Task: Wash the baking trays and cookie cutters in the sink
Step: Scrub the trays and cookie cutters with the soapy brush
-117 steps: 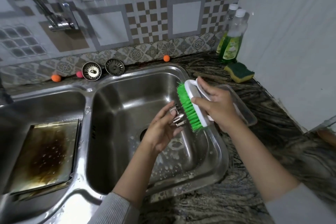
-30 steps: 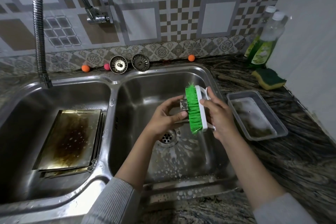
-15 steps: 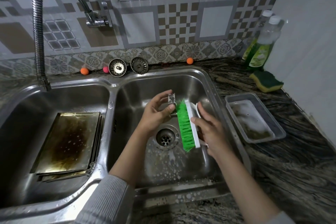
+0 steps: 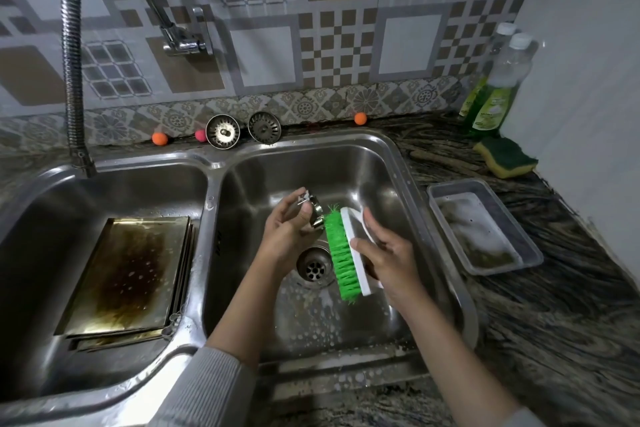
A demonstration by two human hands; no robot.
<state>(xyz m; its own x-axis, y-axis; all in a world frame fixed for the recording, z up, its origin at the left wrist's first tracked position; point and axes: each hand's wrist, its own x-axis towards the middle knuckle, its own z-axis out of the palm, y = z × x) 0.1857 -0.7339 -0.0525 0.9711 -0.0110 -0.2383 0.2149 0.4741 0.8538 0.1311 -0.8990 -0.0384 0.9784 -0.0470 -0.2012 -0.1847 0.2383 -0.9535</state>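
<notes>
The back wall point(image 4: 311, 28) is tiled in grey, brown and white squares, edged below by a patterned border point(image 4: 311, 104). A plain pale wall point(image 4: 588, 62) is seen on the right. The worktop point(image 4: 554, 322) is made of dark, swirled stone, dimly lit.

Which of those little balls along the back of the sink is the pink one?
The pink ball is the middle one, touching the left sink strainer. An orange ball lies to its left; another orange ball sits far right.
</notes>
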